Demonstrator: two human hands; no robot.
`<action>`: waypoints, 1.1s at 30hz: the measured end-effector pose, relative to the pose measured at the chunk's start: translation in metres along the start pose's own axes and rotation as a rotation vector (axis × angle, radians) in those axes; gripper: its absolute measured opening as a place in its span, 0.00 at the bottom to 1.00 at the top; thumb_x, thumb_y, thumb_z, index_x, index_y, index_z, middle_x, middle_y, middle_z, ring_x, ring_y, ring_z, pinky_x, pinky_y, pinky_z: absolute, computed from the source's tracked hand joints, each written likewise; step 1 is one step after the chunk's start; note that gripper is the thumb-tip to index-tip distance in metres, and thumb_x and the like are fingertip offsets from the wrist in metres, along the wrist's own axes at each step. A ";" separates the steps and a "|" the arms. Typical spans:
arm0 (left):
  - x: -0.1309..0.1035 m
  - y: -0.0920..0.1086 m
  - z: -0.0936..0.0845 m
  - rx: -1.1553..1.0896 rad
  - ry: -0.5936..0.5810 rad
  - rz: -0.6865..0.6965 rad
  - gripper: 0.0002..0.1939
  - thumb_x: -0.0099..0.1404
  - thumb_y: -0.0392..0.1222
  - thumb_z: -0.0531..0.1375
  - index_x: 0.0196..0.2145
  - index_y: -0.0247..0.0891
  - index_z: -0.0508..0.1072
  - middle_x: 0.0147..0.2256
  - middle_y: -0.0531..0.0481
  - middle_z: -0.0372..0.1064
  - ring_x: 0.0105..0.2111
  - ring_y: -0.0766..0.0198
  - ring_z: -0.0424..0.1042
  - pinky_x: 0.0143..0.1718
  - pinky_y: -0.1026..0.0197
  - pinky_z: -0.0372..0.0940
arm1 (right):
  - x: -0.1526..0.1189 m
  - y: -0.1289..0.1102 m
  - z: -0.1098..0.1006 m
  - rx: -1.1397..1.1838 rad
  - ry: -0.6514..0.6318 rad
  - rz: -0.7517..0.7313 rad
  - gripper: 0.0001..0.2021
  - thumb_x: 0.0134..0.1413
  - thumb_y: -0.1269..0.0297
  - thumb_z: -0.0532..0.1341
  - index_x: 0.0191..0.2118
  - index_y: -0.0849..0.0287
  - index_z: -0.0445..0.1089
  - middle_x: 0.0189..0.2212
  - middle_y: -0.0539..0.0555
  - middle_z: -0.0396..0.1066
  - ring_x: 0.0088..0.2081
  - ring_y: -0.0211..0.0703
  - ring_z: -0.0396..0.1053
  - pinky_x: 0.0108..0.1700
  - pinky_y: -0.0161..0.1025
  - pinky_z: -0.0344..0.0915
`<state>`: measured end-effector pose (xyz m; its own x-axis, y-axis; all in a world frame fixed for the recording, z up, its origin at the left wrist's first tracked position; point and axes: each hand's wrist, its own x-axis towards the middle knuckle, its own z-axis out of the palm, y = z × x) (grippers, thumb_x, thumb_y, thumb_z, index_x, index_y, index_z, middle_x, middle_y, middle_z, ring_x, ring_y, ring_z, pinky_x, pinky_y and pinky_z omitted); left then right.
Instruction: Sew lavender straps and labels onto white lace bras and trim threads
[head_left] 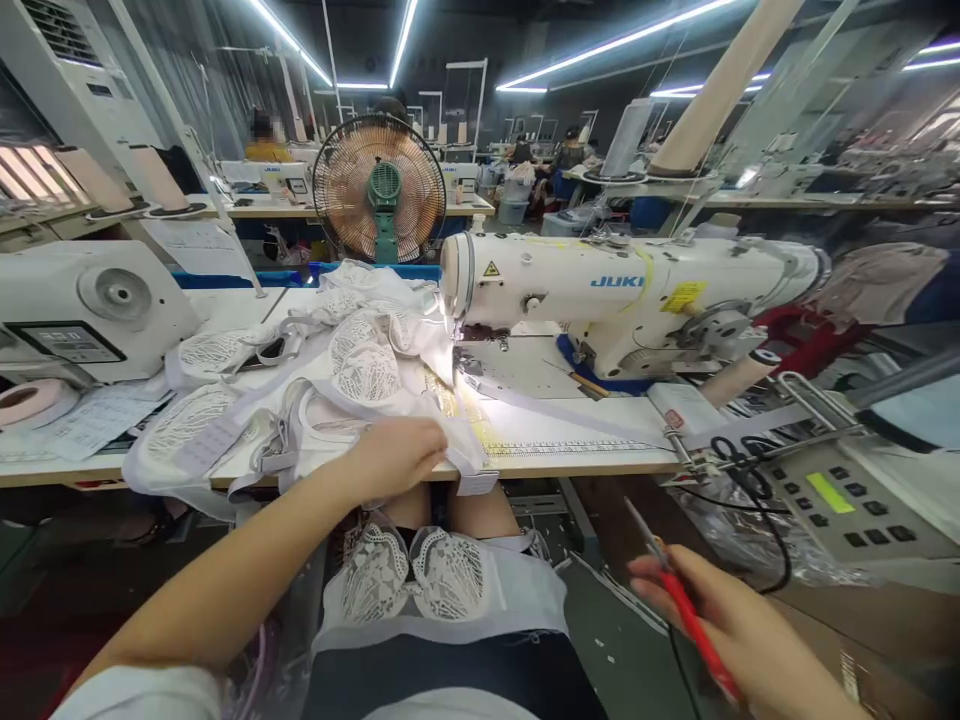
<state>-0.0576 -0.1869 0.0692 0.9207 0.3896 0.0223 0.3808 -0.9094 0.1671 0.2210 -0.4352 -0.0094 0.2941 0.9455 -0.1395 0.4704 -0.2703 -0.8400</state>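
Note:
My left hand (pixel 401 455) is closed at the table's front edge, its fingers pinched on the pale band of a white lace bra (pixel 367 375) in the pile. The band's end hangs over the edge. My right hand (pixel 720 610) holds red-handled scissors (pixel 694 625) at the lower right, their blades pointing up and left, away from any fabric. Another white lace bra (pixel 450 575) lies across my lap. Beyond my left hand, the pile reaches the needle area of a white sewing machine (pixel 555 275).
A second machine (pixel 97 310) and a tape roll (pixel 34 402) stand at the left. Behind the table is a large fan (pixel 382 190). A control box (pixel 855 500) and metal tape guide (pixel 810 400) are at the right. People sit farther back.

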 end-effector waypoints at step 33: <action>-0.110 -0.043 0.020 -1.052 0.204 -0.012 0.09 0.59 0.37 0.52 0.27 0.38 0.72 0.28 0.48 0.62 0.25 0.66 0.64 0.26 0.63 0.61 | 0.162 -0.161 0.083 -0.234 -1.042 -0.094 0.27 0.53 0.35 0.46 0.32 0.59 0.58 0.22 0.47 0.56 0.22 0.35 0.59 0.25 0.33 0.59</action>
<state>-0.1733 -0.1935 0.0399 0.8487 0.5031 0.1631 0.0350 -0.3612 0.9318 0.1239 -0.2233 0.0591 -0.5545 0.6235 -0.5511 0.6344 -0.1119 -0.7649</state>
